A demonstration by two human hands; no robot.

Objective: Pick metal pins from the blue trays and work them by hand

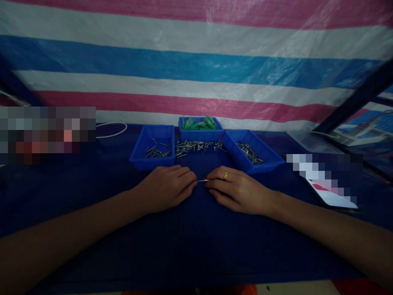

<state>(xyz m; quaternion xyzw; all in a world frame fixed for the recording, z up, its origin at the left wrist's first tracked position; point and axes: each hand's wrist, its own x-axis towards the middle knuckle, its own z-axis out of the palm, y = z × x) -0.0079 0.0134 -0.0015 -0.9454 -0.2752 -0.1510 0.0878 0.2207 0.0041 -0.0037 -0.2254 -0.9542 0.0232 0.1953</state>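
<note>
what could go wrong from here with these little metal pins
The thin metal piece could slip, since only the fingertips of the left hand and right hand seem to hold it.
The loose pins lie uncontained between the left tray and right tray, so a brush might scatter them.
The right forearm might nudge the phone-like device beside it.

Left hand and right hand pinching thin metal pin between them. Loose metal pins on dark blue table, between left blue tray and right blue tray; green pieces in rear tray.
</note>
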